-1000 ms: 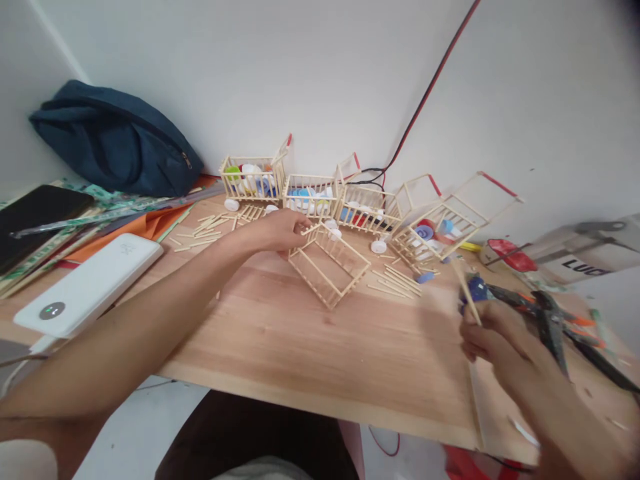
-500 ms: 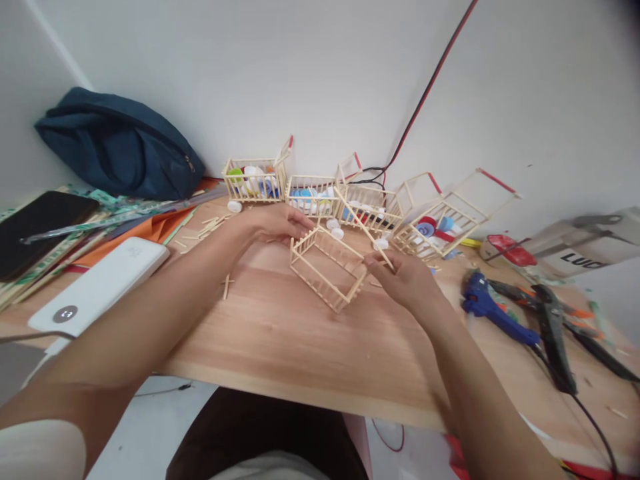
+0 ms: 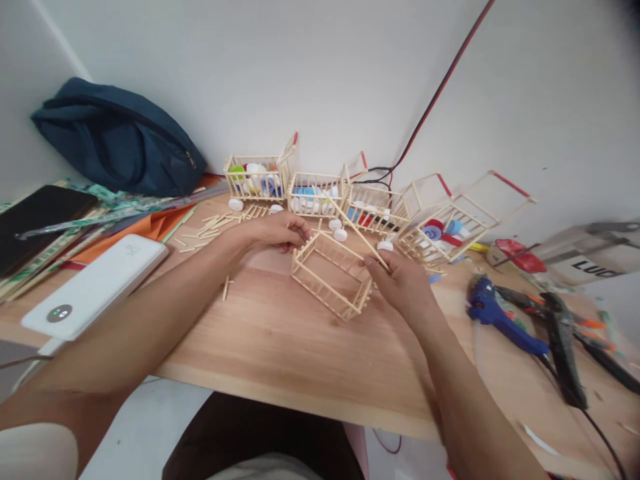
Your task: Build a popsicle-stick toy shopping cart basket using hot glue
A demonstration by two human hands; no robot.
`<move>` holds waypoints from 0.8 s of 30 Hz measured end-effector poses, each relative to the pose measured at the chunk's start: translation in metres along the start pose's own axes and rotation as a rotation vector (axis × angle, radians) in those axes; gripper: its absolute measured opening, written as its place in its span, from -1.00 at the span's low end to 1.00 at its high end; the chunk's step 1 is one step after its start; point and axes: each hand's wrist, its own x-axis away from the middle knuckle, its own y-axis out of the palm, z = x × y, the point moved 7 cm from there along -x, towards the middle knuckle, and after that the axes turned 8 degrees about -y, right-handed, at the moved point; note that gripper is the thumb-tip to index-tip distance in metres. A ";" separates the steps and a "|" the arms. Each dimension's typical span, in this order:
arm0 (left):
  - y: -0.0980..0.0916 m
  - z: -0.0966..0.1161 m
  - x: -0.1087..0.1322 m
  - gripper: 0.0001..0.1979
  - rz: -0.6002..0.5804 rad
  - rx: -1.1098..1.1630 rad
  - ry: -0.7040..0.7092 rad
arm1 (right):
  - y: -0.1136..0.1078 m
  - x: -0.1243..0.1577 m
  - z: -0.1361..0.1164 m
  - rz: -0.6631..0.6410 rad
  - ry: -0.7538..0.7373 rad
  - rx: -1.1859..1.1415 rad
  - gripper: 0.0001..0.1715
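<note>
A small open basket frame of thin wooden sticks (image 3: 325, 288) rests on the table between my hands. My left hand (image 3: 280, 231) is at its far left corner, fingers curled and thumb against the sticks there. My right hand (image 3: 406, 283) pinches a long thin wooden stick (image 3: 354, 227), which slants up and away to the left above the frame. The right fingers are close by the frame's right end; whether they touch it I cannot tell. Behind stand several miniature stick shopping carts (image 3: 315, 197) with red-wrapped handles, white wheels and bottle caps inside.
Short cut sticks (image 3: 207, 230) lie left of the carts. Further left are a white power bank (image 3: 100, 283), a dark phone (image 3: 43, 223) and a blue bag (image 3: 120, 140). On the right lie a blue glue gun (image 3: 505, 320) and black-handled pliers (image 3: 563, 347).
The view has shifted slightly. The basket frame has turned a little and its right end sits lower. The long stick stays in my right hand.
</note>
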 end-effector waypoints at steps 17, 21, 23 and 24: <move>-0.005 0.019 0.020 -0.72 0.026 -0.110 0.193 | -0.023 0.010 -0.013 0.112 0.039 0.018 -0.59; -0.013 0.033 0.033 -0.74 0.195 -0.241 0.299 | -0.052 0.015 -0.011 0.243 0.107 0.006 -0.47; -0.013 0.040 0.038 -0.74 0.244 -0.314 0.348 | -0.056 0.018 -0.010 0.243 0.132 -0.007 -0.44; -0.013 0.042 0.040 -0.74 0.245 -0.327 0.356 | -0.055 0.020 -0.011 0.212 0.133 -0.001 -0.45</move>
